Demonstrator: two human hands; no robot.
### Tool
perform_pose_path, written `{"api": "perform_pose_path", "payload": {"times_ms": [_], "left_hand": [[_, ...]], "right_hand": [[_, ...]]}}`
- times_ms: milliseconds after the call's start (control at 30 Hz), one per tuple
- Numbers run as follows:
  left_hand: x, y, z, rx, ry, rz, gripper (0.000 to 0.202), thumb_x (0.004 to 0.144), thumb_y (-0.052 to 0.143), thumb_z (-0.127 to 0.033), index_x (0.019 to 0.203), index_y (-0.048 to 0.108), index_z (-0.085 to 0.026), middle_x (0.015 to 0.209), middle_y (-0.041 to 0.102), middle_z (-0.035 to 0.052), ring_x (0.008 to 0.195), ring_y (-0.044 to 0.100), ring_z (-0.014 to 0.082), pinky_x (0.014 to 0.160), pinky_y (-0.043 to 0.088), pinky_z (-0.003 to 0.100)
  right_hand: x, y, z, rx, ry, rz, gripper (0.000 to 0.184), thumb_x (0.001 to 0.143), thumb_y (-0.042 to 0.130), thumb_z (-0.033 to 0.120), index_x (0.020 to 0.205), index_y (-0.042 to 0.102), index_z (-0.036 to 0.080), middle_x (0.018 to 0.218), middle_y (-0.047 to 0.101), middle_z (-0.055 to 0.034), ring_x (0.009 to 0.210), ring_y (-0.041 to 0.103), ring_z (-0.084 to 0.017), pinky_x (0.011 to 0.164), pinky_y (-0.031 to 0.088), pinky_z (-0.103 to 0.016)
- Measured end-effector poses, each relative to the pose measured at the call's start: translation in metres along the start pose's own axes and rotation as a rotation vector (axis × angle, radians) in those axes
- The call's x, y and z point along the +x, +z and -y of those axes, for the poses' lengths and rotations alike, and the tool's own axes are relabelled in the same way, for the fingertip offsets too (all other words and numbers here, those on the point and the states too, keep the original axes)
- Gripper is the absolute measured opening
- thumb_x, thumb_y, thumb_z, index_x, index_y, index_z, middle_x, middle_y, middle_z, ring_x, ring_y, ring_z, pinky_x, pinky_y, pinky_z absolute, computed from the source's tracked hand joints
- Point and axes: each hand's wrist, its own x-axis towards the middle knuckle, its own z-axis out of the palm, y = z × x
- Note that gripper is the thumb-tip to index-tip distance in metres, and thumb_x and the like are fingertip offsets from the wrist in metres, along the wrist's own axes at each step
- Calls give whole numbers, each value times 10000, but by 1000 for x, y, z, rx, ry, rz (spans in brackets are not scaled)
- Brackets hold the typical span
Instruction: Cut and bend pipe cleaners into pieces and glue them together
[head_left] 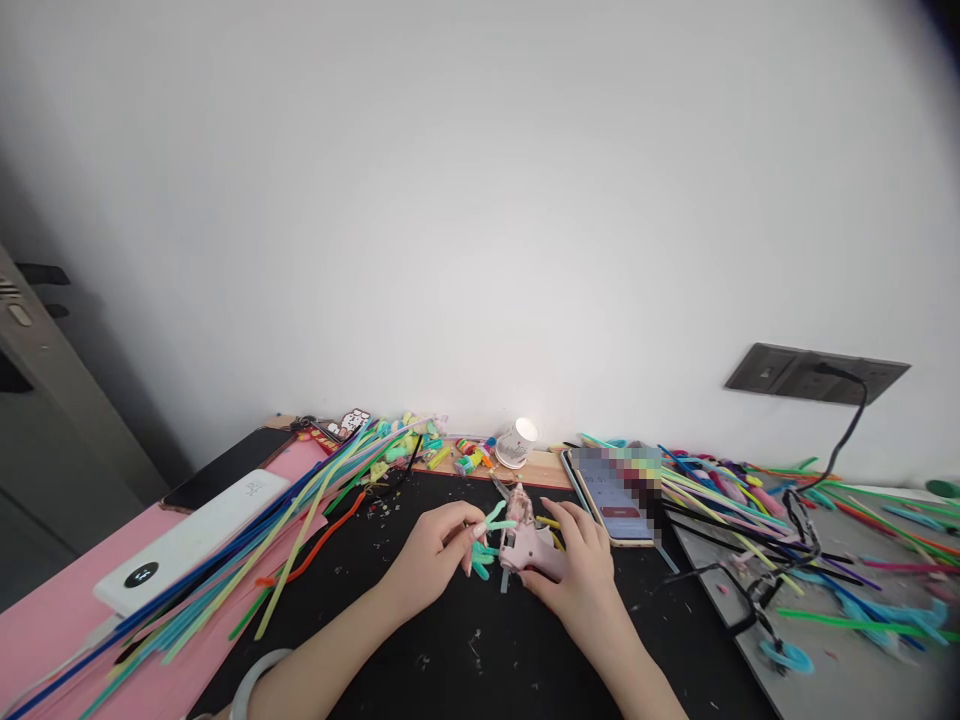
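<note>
My left hand (431, 555) pinches a small teal pipe-cleaner piece (489, 535) over the black mat (450, 650). My right hand (581, 575) is wrapped round a pale pink glue gun (527, 545), whose nozzle points left at the teal piece. Both hands meet near the middle of the mat, almost touching. A bangle (251, 680) shows on my left wrist.
A long bundle of coloured pipe cleaners (285, 530) lies left, beside a white power bank (187, 540) and a dark phone (225, 465). A phone (615, 490) lies right of the hands, more pipe cleaners (825, 540) beyond it. A lit small lamp (517, 440) and a wall socket (814, 372) are behind.
</note>
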Motion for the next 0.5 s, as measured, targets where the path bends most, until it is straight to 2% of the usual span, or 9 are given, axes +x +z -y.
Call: {"api": "perform_pose_path", "payload": {"times_ms": [133,267,500], "left_hand": [[-1,2,0,13,8,102,175,849,404,-225,745,522,-147,701,452,-34,477,464,57,496,401,183],[-2,3,-2,61,25,171,181,852,396,-207,723,509,-149,691,428,-42,477,457,50,508,409,179],[-3,5,-3,81,23,216,196,861,386,-215,712,497,-153,685,431,-45,476,452,48,520,416,179]], "right_hand": [[0,-10,13,86,-136,-3,543,687,620,192,1191,431,266,1216,404,-72,1115,359,-277,909,358,-439],[-2,-13,19,170,-280,34,392,760,551,145,1124,493,279,1195,426,-64,1092,384,-252,878,393,-406],[-1,-12,21,225,-309,-17,206,786,527,128,954,571,236,1084,487,-82,995,455,-234,800,432,-383]]}}
